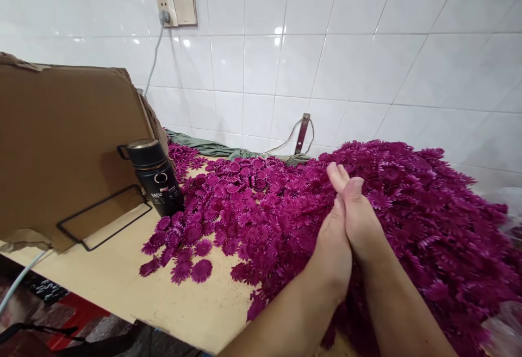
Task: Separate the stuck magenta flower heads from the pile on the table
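My left hand (332,240) and my right hand (361,218) are pressed together, palm to palm, above a large heap of magenta artificial flower pieces (402,183). Both thumbs lie on the near side, and a few fingertips stick out beyond them at the top. The fingers look closed. Whatever lies between the palms, if anything, is hidden. Round, fringed flower pieces surround both wrists, and some single ones (202,271) lie scattered to the left on the pale tabletop (179,313).
A black vacuum flask (157,177) stands left of the heap. Beside it are a cardboard box (69,145) and a black wire frame (118,237). Green cloth (204,145) runs along the white tiled wall (261,63). Clear plastic (508,324) sits at the right edge.
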`<state>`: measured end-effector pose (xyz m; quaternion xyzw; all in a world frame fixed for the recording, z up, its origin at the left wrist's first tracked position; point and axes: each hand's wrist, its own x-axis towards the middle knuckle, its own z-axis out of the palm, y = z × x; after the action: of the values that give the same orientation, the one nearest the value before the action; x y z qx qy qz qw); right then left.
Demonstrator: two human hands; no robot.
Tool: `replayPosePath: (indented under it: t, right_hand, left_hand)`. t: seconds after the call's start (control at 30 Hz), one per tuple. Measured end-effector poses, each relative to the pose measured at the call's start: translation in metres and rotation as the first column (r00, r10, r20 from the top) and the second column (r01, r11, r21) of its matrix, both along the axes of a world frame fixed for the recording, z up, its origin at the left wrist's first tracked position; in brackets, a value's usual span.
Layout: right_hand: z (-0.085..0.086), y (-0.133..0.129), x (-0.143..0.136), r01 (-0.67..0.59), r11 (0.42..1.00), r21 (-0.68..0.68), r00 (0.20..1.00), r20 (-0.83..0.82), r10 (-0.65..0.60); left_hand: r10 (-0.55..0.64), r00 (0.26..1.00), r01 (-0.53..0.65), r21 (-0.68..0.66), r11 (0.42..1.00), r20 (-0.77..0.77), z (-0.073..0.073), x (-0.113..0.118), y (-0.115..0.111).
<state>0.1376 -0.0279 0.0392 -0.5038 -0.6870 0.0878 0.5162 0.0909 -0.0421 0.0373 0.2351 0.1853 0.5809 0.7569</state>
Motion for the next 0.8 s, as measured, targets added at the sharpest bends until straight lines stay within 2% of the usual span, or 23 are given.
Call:
replayPosePath:
  t: [0.07,0.17,0.23,0.33,0.4,0.47,0.57,0.63,0.67,0.73,0.8]
  right_hand:
    - [0.000,-0.001,-0.001,-0.020,0.999,0.048,0.999,0.041,0.018]
    - [-0.012,-0.024,-0.015,-0.091,0.980,0.176,0.982,0.178,0.060]
    - [-0.017,-0.038,-0.022,-0.119,0.972,0.205,0.973,0.220,0.073]
    - [-0.009,-0.032,-0.021,-0.089,0.986,0.138,0.987,0.142,0.069]
    - [0.000,-0.017,-0.017,-0.038,0.998,0.040,0.998,0.061,0.035]
    - [0.001,-0.008,-0.015,-0.006,1.000,-0.002,0.999,0.040,0.006]
    - [-0.013,-0.016,-0.018,-0.047,0.999,0.020,0.992,0.122,0.044]
    - [-0.026,-0.028,-0.021,-0.141,0.990,-0.013,0.979,0.144,0.142]
    - [-0.030,-0.033,-0.022,-0.198,0.979,-0.057,0.973,0.111,0.203]
    - [-0.029,-0.036,-0.022,-0.280,0.947,-0.157,0.960,-0.055,0.275]
    - [-0.021,-0.029,-0.020,-0.286,0.928,-0.238,0.940,-0.260,0.222]
  left_hand:
    - [-0.028,0.998,0.028,-0.007,1.000,0.051,0.001,-0.006,-0.004]
    - [-0.072,0.984,0.083,-0.060,0.995,0.162,0.007,-0.021,0.003]
    - [-0.112,0.972,0.117,-0.011,0.993,0.205,0.009,-0.025,0.008]
    - [-0.083,0.990,0.080,0.032,0.996,0.116,0.006,-0.018,0.005]
    - [-0.028,0.998,0.029,-0.001,1.000,0.058,0.002,-0.011,-0.002]
    - [-0.020,0.997,0.024,-0.050,0.998,0.076,-0.002,-0.011,-0.004]
    - [-0.066,0.990,0.079,-0.112,0.990,0.122,-0.004,-0.024,0.005]
    - [-0.030,0.995,0.043,-0.136,0.990,0.095,-0.005,-0.033,0.016]
    - [0.027,0.998,-0.020,-0.111,0.994,0.062,-0.007,-0.035,0.019]
    - [0.139,0.988,-0.141,-0.028,0.990,-0.065,-0.012,-0.033,0.018]
    - [0.233,0.949,-0.224,0.064,0.973,-0.212,-0.019,-0.024,0.007]
